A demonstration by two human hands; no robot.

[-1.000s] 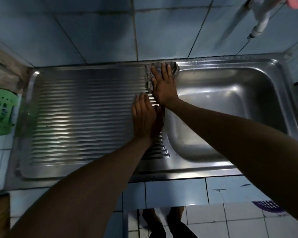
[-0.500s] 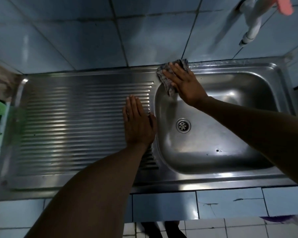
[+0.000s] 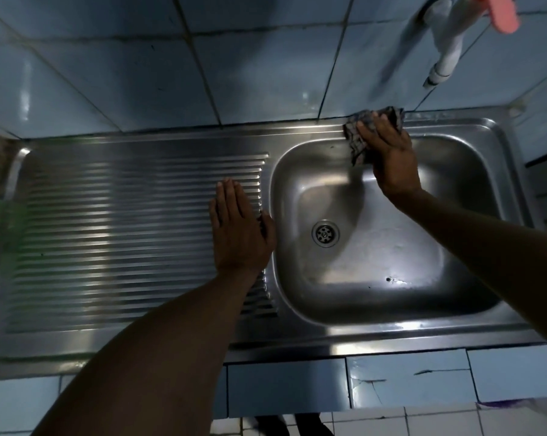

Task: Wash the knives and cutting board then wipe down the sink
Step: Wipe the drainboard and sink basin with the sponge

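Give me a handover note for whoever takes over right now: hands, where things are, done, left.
Left hand: flat, fingers straight, resting on the ribbed drainboard beside the basin.
Right hand: presses a checked cloth on the sink's back rim, at the basin's top edge.
Basin: holds nothing but the drain and a few dark specks near the front.
Tap: above right, no water visible.
Done: no knives or cutting board in view; wiping is under way.
Left: the rest of the rim, the basin, the specks.
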